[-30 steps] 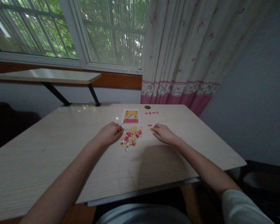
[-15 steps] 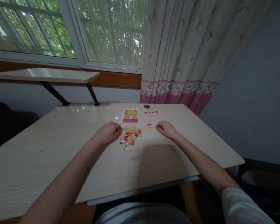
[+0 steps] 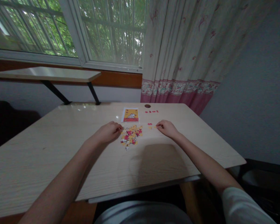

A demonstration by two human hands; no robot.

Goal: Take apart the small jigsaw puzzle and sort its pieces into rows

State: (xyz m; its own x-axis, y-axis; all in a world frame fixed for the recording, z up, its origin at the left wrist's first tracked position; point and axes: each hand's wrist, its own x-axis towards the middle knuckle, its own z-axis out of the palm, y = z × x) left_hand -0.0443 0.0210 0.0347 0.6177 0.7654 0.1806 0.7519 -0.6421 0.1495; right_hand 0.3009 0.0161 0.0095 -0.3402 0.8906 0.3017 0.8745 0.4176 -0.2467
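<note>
A loose pile of yellow, red and white jigsaw puzzle pieces (image 3: 132, 134) lies in the middle of the table. At its left edge rests my left hand (image 3: 110, 131), fingers closed together; what they hold, if anything, is too small to make out. My right hand (image 3: 167, 128) is to the right of the pile, thumb and finger pinched on a yellow puzzle piece (image 3: 155, 127) at the tabletop. Just left of that piece is another yellow piece (image 3: 150, 128), with a red piece (image 3: 149, 124) above it. Behind the pile lies a picture card (image 3: 131, 115) showing a white animal on yellow and red.
Several red pieces (image 3: 151, 111) form a row toward the back of the table (image 3: 102, 174), near a round cable hole (image 3: 147, 106). A raised shelf (image 3: 49, 74) stands on black legs at the back left. Beyond are a barred window and a curtain (image 3: 177, 62).
The view has shifted very slightly. Both hands stay in the same places over the table, and the pieces have not visibly moved.
</note>
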